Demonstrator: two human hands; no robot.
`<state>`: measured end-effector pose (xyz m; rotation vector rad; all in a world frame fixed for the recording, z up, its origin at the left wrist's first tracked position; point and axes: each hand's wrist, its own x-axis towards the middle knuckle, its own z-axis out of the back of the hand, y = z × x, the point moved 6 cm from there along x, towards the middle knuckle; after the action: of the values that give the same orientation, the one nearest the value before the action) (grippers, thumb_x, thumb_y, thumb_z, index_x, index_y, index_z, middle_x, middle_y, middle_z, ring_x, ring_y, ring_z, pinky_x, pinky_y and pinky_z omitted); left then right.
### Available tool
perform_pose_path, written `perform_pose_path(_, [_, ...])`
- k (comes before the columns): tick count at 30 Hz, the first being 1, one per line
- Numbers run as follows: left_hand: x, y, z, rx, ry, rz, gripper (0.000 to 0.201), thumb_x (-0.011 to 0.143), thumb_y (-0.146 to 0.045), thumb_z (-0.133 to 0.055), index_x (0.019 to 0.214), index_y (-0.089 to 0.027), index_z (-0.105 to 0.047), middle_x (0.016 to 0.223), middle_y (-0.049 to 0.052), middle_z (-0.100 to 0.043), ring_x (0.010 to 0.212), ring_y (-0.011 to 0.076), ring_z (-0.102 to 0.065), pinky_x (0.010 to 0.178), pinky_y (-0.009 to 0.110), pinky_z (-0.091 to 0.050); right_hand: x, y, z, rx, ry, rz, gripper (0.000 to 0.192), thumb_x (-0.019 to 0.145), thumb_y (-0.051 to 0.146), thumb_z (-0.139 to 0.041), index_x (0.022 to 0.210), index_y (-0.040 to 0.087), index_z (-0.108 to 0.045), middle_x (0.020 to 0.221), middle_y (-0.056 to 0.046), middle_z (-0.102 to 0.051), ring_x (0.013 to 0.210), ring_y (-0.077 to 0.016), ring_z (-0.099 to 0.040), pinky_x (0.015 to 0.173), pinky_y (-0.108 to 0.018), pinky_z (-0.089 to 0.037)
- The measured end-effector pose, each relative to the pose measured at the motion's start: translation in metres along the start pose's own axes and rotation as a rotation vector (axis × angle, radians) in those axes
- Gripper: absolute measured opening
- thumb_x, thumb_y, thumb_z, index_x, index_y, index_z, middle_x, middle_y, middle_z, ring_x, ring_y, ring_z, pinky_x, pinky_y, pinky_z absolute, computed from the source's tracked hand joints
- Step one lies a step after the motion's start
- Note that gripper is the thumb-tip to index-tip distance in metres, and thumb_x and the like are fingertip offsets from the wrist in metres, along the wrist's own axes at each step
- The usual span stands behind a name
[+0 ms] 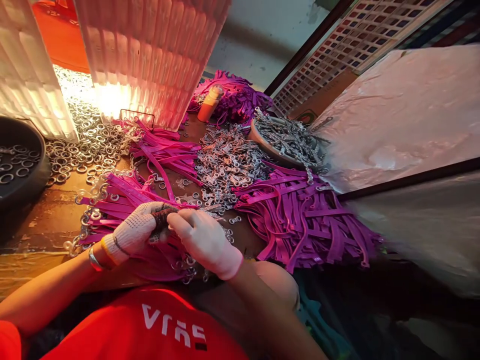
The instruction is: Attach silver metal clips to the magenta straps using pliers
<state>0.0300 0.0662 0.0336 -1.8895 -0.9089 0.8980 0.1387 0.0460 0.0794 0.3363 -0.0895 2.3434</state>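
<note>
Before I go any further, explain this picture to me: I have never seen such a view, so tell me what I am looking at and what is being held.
There is one picture, taken by a camera worn on a person's head, looking forward and down. So the arms at the bottom are that person's own, and the red shirt is theirs too.

Both hands wear white gloves. The left hand and the right hand meet over a bundle of purple straps with metal rings on their ends. Together they pinch something small and dark between them; what it is I cannot tell.

On the brown work surface lie more purple straps in a loose pile on the right, a heap of small metal clasps in the middle, and loose metal rings on the left. A dark bowl at the left edge holds more rings.
</note>
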Motion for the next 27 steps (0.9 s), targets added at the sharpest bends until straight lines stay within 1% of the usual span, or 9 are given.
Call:
perform_pose_path(4, [-0.003, 0.003, 0.004, 0.019, 0.000, -0.030, 0.021, 0.088, -0.033, -0.057, 0.083, -0.014, -0.065, 0.054, 0.000, -0.055, 0.039, 0.0088, -0.042, 0.037, 0.019, -0.028, 0.000, -0.011, -0.008, 0.212, -0.126, -0.118, 0.032, 0.099, 0.017, -0.042, 0.127, 0.022, -0.057, 0.102, -0.007, -0.069, 0.087, -0.0189, -0.063, 0.078, -0.030, -0.048])
perform_pose_path(6, [-0.005, -0.001, 0.007, 0.137, -0.052, -0.084, 0.025, 0.089, -0.031, -0.056, 0.102, -0.013, -0.069, 0.060, 0.001, -0.060, 0.043, 0.0104, -0.048, 0.040, 0.020, -0.034, 0.000, -0.016, -0.006, 0.410, -0.226, -0.238, 0.029, 0.099, 0.018, -0.042, 0.124, 0.021, -0.056, 0.108, -0.008, -0.069, 0.098, -0.0189, -0.064, 0.087, -0.031, -0.049])
perform_pose_path(8, [-0.009, -0.012, 0.009, 0.314, -0.129, -0.213, 0.035, 0.085, -0.027, -0.063, 0.116, -0.014, -0.069, 0.070, 0.003, -0.065, 0.054, 0.0120, -0.054, 0.050, 0.020, -0.042, -0.002, -0.024, -0.003, 0.579, -0.327, -0.416, 0.023, 0.099, 0.021, -0.044, 0.118, 0.021, -0.057, 0.111, -0.007, -0.069, 0.102, -0.0179, -0.064, 0.092, -0.031, -0.050])
perform_pose_path(11, [-0.014, -0.023, 0.009, 0.423, -0.176, -0.334, 0.044, 0.076, -0.022, -0.073, 0.121, -0.018, -0.070, 0.083, 0.004, -0.069, 0.066, 0.0126, -0.058, 0.060, 0.020, -0.046, -0.007, -0.038, 0.000, 0.761, -0.398, -0.668, 0.018, 0.098, 0.029, -0.047, 0.110, 0.022, -0.059, 0.103, -0.004, -0.069, 0.091, -0.0160, -0.065, 0.084, -0.030, -0.052])
perform_pose_path(13, [-0.011, -0.017, 0.009, 0.296, -0.137, -0.236, 0.040, 0.082, -0.028, -0.068, 0.121, -0.018, -0.069, 0.079, 0.004, -0.069, 0.058, 0.0108, -0.054, 0.053, 0.019, -0.043, -0.009, -0.043, 0.000, 0.867, -0.396, -0.735, 0.019, 0.097, 0.033, -0.048, 0.109, 0.022, -0.059, 0.099, -0.003, -0.068, 0.086, -0.0151, -0.064, 0.078, -0.028, -0.052])
perform_pose_path(16, [-0.004, 0.002, 0.006, 0.028, -0.045, 0.014, 0.036, 0.089, -0.041, -0.062, 0.114, -0.015, -0.067, 0.068, 0.003, -0.066, 0.042, 0.0073, -0.043, 0.038, 0.018, -0.029, -0.009, -0.044, 0.000, 0.929, -0.374, -0.733, 0.020, 0.096, 0.033, -0.052, 0.110, 0.023, -0.060, 0.101, -0.002, -0.068, 0.088, -0.0150, -0.064, 0.078, -0.028, -0.052])
perform_pose_path(18, [-0.003, 0.009, 0.002, -0.062, -0.005, 0.090, 0.037, 0.086, -0.044, -0.067, 0.109, -0.014, -0.066, 0.067, 0.003, -0.066, 0.040, 0.0062, -0.041, 0.035, 0.017, -0.025, -0.010, -0.042, 0.001, 0.890, -0.374, -0.716, 0.019, 0.096, 0.032, -0.052, 0.110, 0.023, -0.061, 0.104, -0.002, -0.068, 0.093, -0.0154, -0.065, 0.084, -0.029, -0.052])
perform_pose_path(23, [-0.004, 0.003, -0.005, -0.018, -0.037, 0.021, 0.035, 0.086, -0.048, -0.067, 0.082, -0.016, -0.056, 0.054, -0.003, -0.052, 0.040, 0.0057, -0.039, 0.036, 0.016, -0.025, -0.008, -0.028, 0.003, 0.700, -0.347, -0.588, 0.021, 0.098, 0.026, -0.050, 0.117, 0.023, -0.059, 0.113, -0.005, -0.068, 0.104, -0.0168, -0.064, 0.095, -0.031, -0.051])
perform_pose_path(27, [-0.005, 0.000, -0.006, 0.050, -0.087, -0.025, 0.030, 0.090, -0.045, -0.061, 0.081, -0.019, -0.050, 0.058, -0.005, -0.052, 0.040, 0.0062, -0.042, 0.036, 0.017, -0.029, -0.004, -0.020, -0.001, 0.577, -0.232, -0.449, 0.031, 0.101, 0.022, -0.044, 0.130, 0.022, -0.052, 0.124, -0.009, -0.065, 0.116, -0.0198, -0.061, 0.101, -0.035, -0.049])
